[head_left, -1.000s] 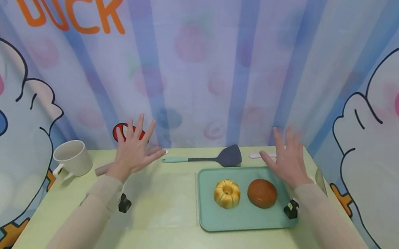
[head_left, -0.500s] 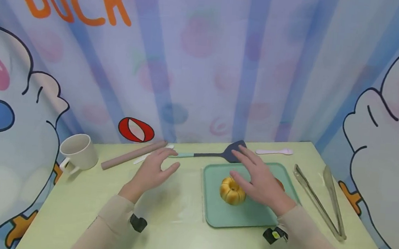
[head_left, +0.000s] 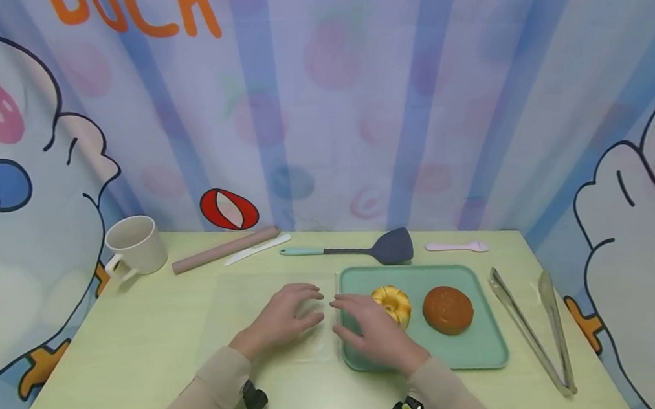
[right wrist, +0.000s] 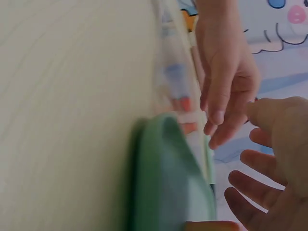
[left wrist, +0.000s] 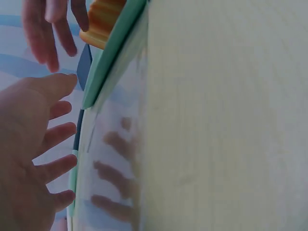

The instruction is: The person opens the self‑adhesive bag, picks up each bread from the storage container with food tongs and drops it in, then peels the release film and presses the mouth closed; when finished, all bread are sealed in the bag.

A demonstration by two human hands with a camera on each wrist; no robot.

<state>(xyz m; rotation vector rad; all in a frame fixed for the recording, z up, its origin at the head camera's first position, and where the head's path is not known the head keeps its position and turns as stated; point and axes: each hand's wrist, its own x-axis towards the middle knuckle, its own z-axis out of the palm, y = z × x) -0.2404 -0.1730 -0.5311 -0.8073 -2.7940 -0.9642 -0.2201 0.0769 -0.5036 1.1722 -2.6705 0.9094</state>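
In the head view my left hand (head_left: 278,318) hovers above a clear sheet (head_left: 231,306) on the table, fingers loosely bent and holding nothing. My right hand (head_left: 379,334) hangs over the left side of a green tray (head_left: 466,356), also holding nothing. The fingertips of both hands point toward each other with a small gap between. On the tray sit a golden fluted bun (head_left: 393,302), partly hidden by the right hand, and a round brown bun (head_left: 448,310). The left wrist view shows the left fingers (left wrist: 57,168) spread apart, their shadow falling on the glossy sheet.
A white mug (head_left: 138,246) stands at the back left. Along the back lie a brownish-pink stick (head_left: 224,251), a white knife (head_left: 258,249), a turner (head_left: 390,248) and a pink fork-like utensil (head_left: 458,246). Metal tongs (head_left: 527,332) lie right of the tray. A printed curtain (head_left: 336,101) hangs behind.
Both hands have come down and inward from raised, spread positions, drawing close together at the tray's left edge. The brown bun and the tongs are uncovered now. The head view has tilted slightly down.
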